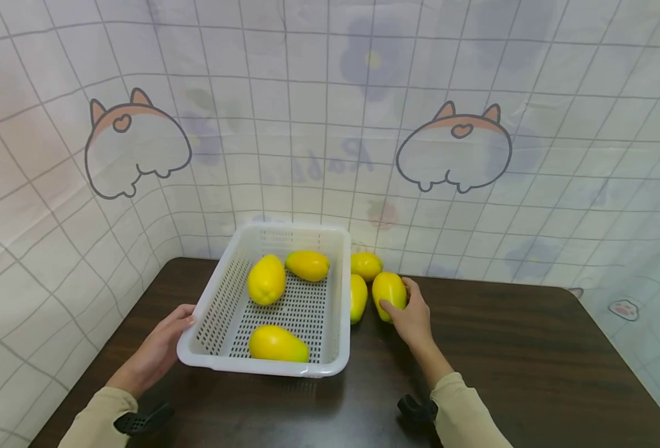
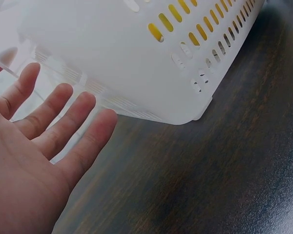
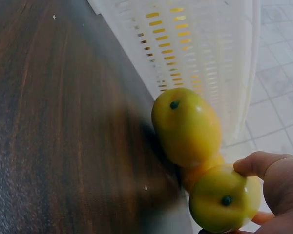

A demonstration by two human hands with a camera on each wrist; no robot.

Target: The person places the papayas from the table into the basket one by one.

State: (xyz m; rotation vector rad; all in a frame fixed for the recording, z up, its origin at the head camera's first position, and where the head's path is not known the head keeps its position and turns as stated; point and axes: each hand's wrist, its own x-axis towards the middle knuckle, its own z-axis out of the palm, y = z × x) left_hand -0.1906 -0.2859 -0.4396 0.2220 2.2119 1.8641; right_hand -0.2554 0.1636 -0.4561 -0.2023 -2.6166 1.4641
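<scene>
A white perforated plastic basket (image 1: 201, 354) stands on the dark table with three yellow mangoes in it: one mango (image 1: 266, 280) at left, another mango (image 1: 307, 266) at the back, a third mango (image 1: 278, 343) near the front. My left hand (image 1: 158, 348) holds the basket's left rim, thumb at the rim and the other fingers (image 2: 85, 141) rather straight and spread outside the wall. Right of the basket, my right hand (image 1: 413, 314) grips a mango (image 1: 388, 294) between thumb and fingers. Beside it lie two more mangoes, one mango (image 1: 357, 298) partly hidden by the basket and one mango (image 1: 367, 266) behind.
The dark wood-grain table (image 1: 509, 354) extends to the right and front of the basket. A white checked cloth (image 1: 330, 124) with cartoon prints hangs right behind the table and along both sides. Black straps (image 1: 417, 409) sit at both wrists.
</scene>
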